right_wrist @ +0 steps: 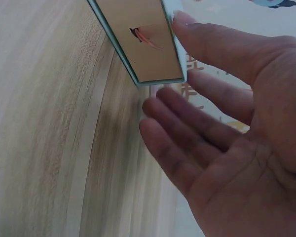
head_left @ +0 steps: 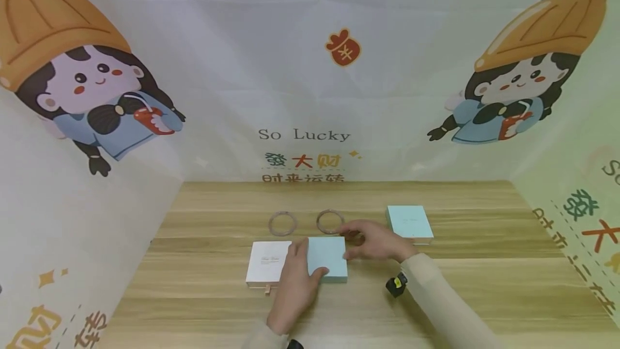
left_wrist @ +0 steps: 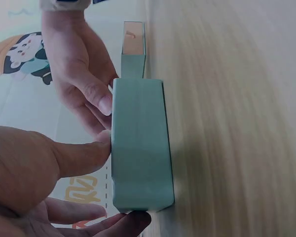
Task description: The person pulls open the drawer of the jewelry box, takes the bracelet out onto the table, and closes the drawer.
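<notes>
A closed mint-green drawer box point(head_left: 327, 260) lies flat on the table before me. My left hand point(head_left: 296, 279) grips it, thumb on the near top edge and fingers at its left end. My right hand point(head_left: 374, 240) is at the box's right end, thumb at the top edge, other fingers loosely bent beyond the far corner. The right wrist view shows the box's tan drawer face point(right_wrist: 145, 54) with a small ribbon pull point(right_wrist: 147, 39). Behind the box lie two translucent bangles, a left one point(head_left: 269, 223) and a right one point(head_left: 317, 223), near my right fingertips.
A white drawer box point(head_left: 263, 263) with a ribbon tab stands left of the mint one, partly covered by my left hand. Another mint box point(head_left: 409, 221) stands at the back right. Printed cloth walls point(head_left: 232, 79) enclose the wooden table point(head_left: 203, 295).
</notes>
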Motion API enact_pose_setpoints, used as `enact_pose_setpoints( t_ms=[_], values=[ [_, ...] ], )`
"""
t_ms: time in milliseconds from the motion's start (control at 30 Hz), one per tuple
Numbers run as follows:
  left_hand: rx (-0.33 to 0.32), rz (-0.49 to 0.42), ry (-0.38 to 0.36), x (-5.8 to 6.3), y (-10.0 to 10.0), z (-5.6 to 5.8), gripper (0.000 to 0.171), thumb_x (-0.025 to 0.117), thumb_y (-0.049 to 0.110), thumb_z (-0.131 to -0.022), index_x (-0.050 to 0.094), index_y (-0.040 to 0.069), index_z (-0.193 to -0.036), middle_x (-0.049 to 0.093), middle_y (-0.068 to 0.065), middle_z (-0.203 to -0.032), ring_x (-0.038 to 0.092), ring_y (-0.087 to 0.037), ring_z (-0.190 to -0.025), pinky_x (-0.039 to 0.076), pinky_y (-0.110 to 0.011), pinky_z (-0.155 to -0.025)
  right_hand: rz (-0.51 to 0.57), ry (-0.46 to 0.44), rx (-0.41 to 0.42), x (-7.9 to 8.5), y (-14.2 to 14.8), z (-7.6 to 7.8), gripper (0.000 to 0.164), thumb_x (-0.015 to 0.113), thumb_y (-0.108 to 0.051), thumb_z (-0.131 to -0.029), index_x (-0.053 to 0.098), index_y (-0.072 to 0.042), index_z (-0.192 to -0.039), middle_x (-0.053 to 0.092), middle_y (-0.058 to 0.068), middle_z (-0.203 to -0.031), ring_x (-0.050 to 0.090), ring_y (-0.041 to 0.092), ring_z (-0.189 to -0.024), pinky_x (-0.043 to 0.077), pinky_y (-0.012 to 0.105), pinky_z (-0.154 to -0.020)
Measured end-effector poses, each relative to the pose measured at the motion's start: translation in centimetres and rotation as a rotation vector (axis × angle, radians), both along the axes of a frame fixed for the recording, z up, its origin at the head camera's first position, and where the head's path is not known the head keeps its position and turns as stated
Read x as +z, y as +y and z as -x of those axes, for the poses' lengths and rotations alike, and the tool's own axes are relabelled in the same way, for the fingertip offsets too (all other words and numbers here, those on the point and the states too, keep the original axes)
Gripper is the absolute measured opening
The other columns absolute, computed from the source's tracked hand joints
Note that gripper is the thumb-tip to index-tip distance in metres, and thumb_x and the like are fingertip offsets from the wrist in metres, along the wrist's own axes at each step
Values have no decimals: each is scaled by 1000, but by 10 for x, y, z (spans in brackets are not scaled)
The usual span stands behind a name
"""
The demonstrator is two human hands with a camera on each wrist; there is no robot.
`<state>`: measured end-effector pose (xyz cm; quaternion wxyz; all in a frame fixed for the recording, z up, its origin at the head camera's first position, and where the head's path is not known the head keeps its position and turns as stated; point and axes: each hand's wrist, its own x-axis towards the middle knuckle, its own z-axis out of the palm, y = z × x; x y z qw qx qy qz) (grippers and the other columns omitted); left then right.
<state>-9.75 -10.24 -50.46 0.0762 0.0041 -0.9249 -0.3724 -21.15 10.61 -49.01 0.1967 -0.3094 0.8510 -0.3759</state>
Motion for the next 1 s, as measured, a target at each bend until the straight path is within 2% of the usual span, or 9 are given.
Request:
enact_pose_setpoints(
  t_ms=[133, 233, 500, 733, 800, 1000],
  values=[
    [31, 0, -25, 1, 1, -2, 84, 87, 21, -79, 46, -18, -142, 52, -33, -136, 57, -47, -126, 49, -55, -106, 12, -73, 17, 1, -5, 4, 52, 83, -24, -87, 66, -12, -135, 69, 9, -128, 68, 29, -118, 58, 42, -96],
    [32, 13, -38, 3, 2, -3, 84, 88, 21, -77, 49, -20, -138, 54, -33, -133, 58, -47, -123, 51, -54, -105, 15, -89, 16, 1, -7, 6, 50, 83, -22, -87, 67, -12, -133, 71, 9, -124, 69, 28, -115, 58, 41, -95],
    [22, 44, -15, 6, 5, -3, 78, 89, 18, -76, 53, -22, -133, 60, -32, -123, 63, -43, -113, 54, -52, -98, 13, -37, -6, -5, -3, 5, 47, 85, -22, -84, 70, -10, -127, 73, 7, -117, 71, 24, -109, 60, 37, -91],
    [-7, 40, 0, 4, 4, -1, 69, 88, 16, -76, 59, -17, -129, 62, -27, -118, 65, -39, -107, 55, -51, -94, 5, 16, -48, -7, 5, -5, 44, 85, -28, -83, 72, -8, -120, 75, 3, -105, 72, 20, -101, 60, 37, -88],
    [-6, 36, 9, 4, 4, 0, 64, 88, 13, -77, 61, -16, -127, 63, -25, -118, 65, -38, -107, 55, -51, -94, 2, 28, -70, -6, 7, -9, 40, 85, -27, -84, 73, -7, -116, 74, 1, -101, 71, 17, -96, 60, 37, -86],
    [-4, 36, 34, 2, 2, 8, 53, 84, 9, -79, 65, -13, -124, 65, -21, -116, 64, -35, -107, 55, -49, -95, 22, 60, -121, -7, 12, -19, 23, 82, -20, -87, 73, -6, -103, 72, 0, -91, 64, 9, -82, 54, 24, -73]
  ],
)
